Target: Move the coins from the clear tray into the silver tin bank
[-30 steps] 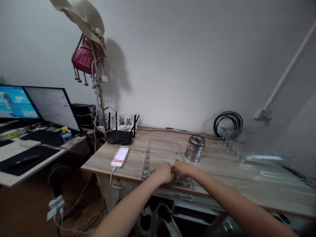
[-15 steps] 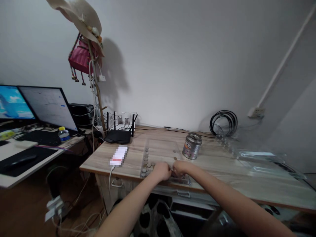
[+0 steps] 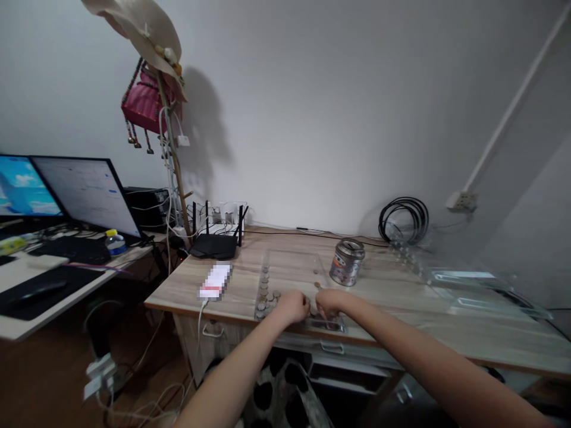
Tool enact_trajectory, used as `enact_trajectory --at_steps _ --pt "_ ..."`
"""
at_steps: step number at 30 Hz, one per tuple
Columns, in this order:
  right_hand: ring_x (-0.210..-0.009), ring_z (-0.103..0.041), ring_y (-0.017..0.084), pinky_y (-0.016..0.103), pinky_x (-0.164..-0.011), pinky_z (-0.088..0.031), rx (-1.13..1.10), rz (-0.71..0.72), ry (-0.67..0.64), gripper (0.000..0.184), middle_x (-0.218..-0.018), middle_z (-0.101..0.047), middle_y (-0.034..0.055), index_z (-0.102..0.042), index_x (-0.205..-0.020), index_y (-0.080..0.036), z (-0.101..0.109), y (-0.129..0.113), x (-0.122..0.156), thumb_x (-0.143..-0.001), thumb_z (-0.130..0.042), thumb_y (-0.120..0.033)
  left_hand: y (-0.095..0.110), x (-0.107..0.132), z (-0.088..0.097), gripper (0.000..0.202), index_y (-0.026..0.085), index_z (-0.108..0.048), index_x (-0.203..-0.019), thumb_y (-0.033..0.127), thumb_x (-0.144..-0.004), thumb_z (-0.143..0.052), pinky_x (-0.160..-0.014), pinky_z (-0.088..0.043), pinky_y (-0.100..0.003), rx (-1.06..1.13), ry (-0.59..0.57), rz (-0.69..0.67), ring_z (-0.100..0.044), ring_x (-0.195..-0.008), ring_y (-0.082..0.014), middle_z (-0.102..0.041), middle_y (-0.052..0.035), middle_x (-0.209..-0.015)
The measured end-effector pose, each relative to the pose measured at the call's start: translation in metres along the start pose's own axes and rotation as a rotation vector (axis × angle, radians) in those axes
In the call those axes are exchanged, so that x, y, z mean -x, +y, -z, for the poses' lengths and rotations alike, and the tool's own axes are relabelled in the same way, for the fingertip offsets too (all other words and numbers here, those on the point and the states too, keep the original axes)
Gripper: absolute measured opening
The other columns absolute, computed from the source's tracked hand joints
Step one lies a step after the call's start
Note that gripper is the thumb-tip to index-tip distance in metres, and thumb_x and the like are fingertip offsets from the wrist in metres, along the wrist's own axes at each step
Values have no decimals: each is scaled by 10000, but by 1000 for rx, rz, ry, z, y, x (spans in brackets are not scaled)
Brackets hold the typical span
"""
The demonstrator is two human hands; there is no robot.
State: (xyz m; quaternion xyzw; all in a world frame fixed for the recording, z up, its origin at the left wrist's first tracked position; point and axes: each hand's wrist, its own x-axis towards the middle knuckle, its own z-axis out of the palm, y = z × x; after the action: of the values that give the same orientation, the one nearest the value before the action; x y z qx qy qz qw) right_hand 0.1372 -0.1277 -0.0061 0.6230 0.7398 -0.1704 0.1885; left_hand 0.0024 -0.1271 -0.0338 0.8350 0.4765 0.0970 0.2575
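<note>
A clear plastic tray [image 3: 292,260] lies near the front edge of the desk. Several coins [image 3: 263,291] form a column along its left side, with more coins near its front. My left hand [image 3: 293,307] is closed over the front part of the tray, fingers curled inward; what they hold is hidden. Just to the right, my right hand [image 3: 328,302] points down at the tray's front right, fingers bent and pressed together, their contents too small to make out. A single coin [image 3: 317,285] lies just beyond the right hand. Behind it stands a round metal tin [image 3: 347,263] with a slotted lid.
Left of the tray lies a phone [image 3: 215,281] on a white cable, with a black router [image 3: 214,246] behind it. Coiled black cable [image 3: 404,220] leans by the wall. Clear plastic pieces [image 3: 473,285] lie at the right. A drawer handle [image 3: 332,346] sits below the desk edge.
My right hand has shifted slightly right, away from the left hand, and its fingers now reach lower toward the tray's front. My left hand has stayed nearly in place.
</note>
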Motion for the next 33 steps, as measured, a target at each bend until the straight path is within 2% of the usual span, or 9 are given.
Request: enact_trajectory --at_steps 5,9,11,14,17,20,24,27,33 --pt "-526 -547 125 221 -529 -410 -111 17 148 51 -511 -593 20 -626 -561 -130 20 -6 8 -586 -584 -143 -3 -13 3 263 124 -575 -681 289 -789 -401 -823 -381 -328 546 84 155 -547 -931 -229 -630 -144 -877" --pt "-649 -566 100 185 -565 -402 -194 78 316 254 -759 -650 32 -620 -911 -153 36 -16 8 -728 -445 -181 -6 -18 8 377 137 -528 -776 201 -857 -166 -718 -438 -245 776 76 146 -577 -813 -127 -615 -86 -851" --pt "-707 -564 114 199 -597 -400 -197 76 371 280 -816 -643 53 -601 -952 -145 35 -17 7 -732 -430 -165 -11 -18 10 348 136 -502 -745 148 -842 -169 -677 -441 -204 967 80 148 -573 -740 -90 -593 -68 -792" --pt "-719 -549 152 224 -595 -389 -169 67 353 304 -799 -625 58 -617 -897 -138 19 -13 8 -597 -597 -183 -19 -18 13 294 137 -475 -690 120 -820 -212 -603 -421 -167 1126 112 174 -522 -597 -58 -516 -23 -639" --pt "-637 -524 136 209 -535 -366 -164 76 261 409 -725 -605 15 -623 -873 -151 -1 -8 10 -470 -687 -176 -26 -19 13 269 142 -489 -658 187 -818 -277 -500 -375 -173 1050 79 184 -417 -459 -60 -398 34 -501" --pt "-608 -496 103 186 -517 -346 -185 90 209 261 -667 -577 -12 -629 -791 -146 -13 -6 10 -532 -651 -174 -27 -17 12 165 143 -523 -599 255 -717 -502 -501 -355 -186 955 14 165 -402 -471 -72 -356 59 -447" --pt "-570 -461 77 168 -502 -332 -231 112 158 176 -604 -547 -37 -632 -720 -146 -13 -8 8 -545 -627 -134 -27 -12 17 188 166 -601 -650 215 -495 -696 -620 -380 -210 359 -130 -48 -482 -629 -110 -486 51 -539" --pt "-514 -436 67 167 -473 -323 -275 129 98 136 -541 -526 -49 -643 -677 -156 -8 -9 8 -543 -621 -145 -29 -11 28 257 182 -624 -780 249 -537 -673 -611 -385 -213 -13 -293 -203 -493 -639 -113 -553 32 -650" --pt "-428 -427 69 181 -454 -345 -369 132 16 92 -415 -481 -62 -652 -589 -155 -5 -7 6 -513 -606 -129 -29 -14 38 88 162 -588 -574 236 -590 -633 -563 -373 -240 -151 -457 -190 -441 -501 -106 -467 41 -457"
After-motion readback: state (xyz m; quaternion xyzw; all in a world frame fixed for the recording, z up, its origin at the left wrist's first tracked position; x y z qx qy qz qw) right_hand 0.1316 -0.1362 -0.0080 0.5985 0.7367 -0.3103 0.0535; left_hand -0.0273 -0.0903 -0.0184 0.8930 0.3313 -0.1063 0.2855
